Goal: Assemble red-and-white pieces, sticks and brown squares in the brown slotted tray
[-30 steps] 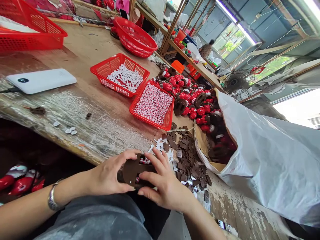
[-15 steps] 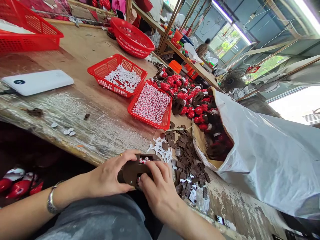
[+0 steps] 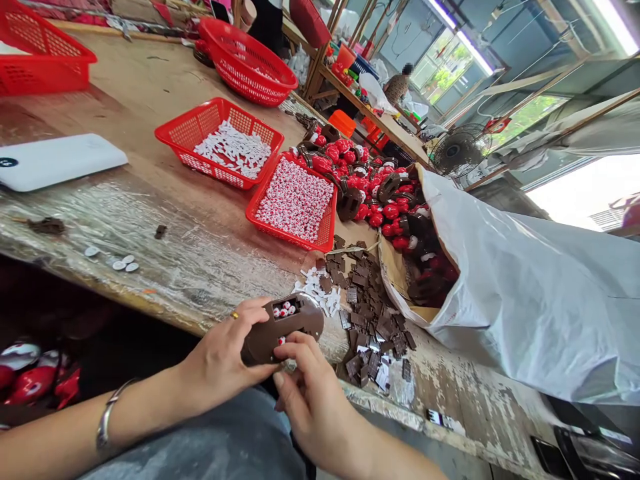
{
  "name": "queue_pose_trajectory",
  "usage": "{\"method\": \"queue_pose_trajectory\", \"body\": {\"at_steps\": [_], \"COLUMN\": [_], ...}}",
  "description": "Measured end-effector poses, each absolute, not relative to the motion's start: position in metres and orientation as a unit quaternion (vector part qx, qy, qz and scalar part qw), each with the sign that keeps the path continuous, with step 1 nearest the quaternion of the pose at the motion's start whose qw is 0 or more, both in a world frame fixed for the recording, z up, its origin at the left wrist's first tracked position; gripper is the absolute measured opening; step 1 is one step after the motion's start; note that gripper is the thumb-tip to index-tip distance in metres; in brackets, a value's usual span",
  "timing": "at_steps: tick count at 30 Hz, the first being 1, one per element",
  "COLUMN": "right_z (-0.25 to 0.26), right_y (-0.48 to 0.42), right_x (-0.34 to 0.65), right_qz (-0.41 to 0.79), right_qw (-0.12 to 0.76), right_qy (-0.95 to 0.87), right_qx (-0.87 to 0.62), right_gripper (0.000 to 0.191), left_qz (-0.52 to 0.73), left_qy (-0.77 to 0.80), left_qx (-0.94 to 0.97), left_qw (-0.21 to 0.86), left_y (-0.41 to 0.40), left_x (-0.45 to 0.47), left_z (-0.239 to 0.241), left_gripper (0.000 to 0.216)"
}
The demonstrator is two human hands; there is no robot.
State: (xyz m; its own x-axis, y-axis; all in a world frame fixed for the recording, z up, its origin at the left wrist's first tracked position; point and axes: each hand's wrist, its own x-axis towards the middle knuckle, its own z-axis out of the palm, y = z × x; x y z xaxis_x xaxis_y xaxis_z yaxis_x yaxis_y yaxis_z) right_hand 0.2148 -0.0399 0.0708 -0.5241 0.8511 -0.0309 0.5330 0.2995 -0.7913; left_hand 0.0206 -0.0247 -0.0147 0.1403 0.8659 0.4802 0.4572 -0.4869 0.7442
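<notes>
holding a flat dark brown plastic frame (image 3: pixel 304 325) in front of the body, the person is working just above the edge of a worn wooden table (image 3: pixel 140 87). the left hand (image 3: pixel 220 363) is gripping the frame from the left side, with its fingers (image 3: pixel 253 313) lying curved over the top edge and a little spread, and the right hand (image 3: pixel 315 400) is staying at the lower edge, with its thumb and first finger (image 3: pixel 300 347) close together, maybe pinching something small, but i cannot tell this surely. a few small red and white beads (image 3: pixel 286 309) are sitting inside the window of the frame, so the window is showing only a small filling so far. much is remaining on the table: a red plastic mesh basket (image 3: pixel 300 237) is holding many such beads, another red mesh basket (image 3: pixel 200 109) is holding small white pieces (image 3: pixel 233 150), and loose dark brown plates (image 3: pixel 370 320) are lying in a heap beside the hands, while round red figures with brown frames (image 3: pixel 375 193) are lying in a crowd at the mouth of a big white plastic sack (image 3: pixel 525 300). compared with the earlier frame, the brown frame is tilting up, its window is facing the camera more openly, and the right hand is moving down from lying across the frame to its lower edge.
</notes>
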Motion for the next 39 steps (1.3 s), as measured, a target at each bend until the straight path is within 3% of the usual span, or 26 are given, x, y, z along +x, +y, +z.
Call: {"method": "queue_pose_trajectory", "body": {"at_steps": [2, 7, 12, 17, 23, 28, 30, 34, 39], "right_z": [0.063, 0.049, 0.05, 0.063, 0.068, 0.071, 0.071, 0.066, 0.051], "right_y": [-0.041, -0.04, -0.035, -0.006, 0.021, 0.055, 0.088, 0.17, 0.25], "right_x": [0.212, 0.204, 0.205, 0.209, 0.208, 0.241, 0.248, 0.224, 0.17], "right_qz": [0.456, 0.334, 0.365, 0.222, 0.181, 0.142, 0.132, 0.144, 0.205], "right_qw": [0.239, 0.288, 0.315, 0.392, 0.328, 0.368, 0.332, 0.161, 0.064], "right_qy": [-0.713, -0.748, -0.705, -0.767, -0.848, -0.793, -0.777, -0.759, -0.753], "right_qx": [-0.476, -0.496, -0.521, -0.456, -0.374, -0.464, -0.519, -0.615, -0.622], "right_gripper": [0.022, 0.019, 0.009, 0.014, 0.019, 0.017, 0.016, 0.025, 0.021], "left_qz": [0.474, 0.479, 0.484, 0.474, 0.476, 0.456, 0.441, 0.423, 0.422], "left_qy": [0.46, 0.477, 0.467, 0.457, 0.452, 0.454, 0.45, 0.428, 0.412], "left_qx": [0.722, 0.711, 0.715, 0.723, 0.725, 0.735, 0.748, 0.772, 0.774], "left_qw": [0.208, 0.193, 0.194, 0.21, 0.211, 0.216, 0.211, 0.202, 0.23], "left_y": [-0.026, -0.028, -0.028, -0.028, -0.028, -0.026, -0.024, -0.02, -0.019], "left_x": [0.022, 0.026, 0.026, 0.025, 0.022, 0.012, 0.011, 0.014, 0.011], "left_z": [-0.016, -0.015, -0.01, -0.006, -0.009, -0.008, -0.006, -0.004, -0.003], "left_gripper": [0.059, 0.056, 0.06, 0.073, 0.072, 0.066, 0.068, 0.078, 0.081]}}
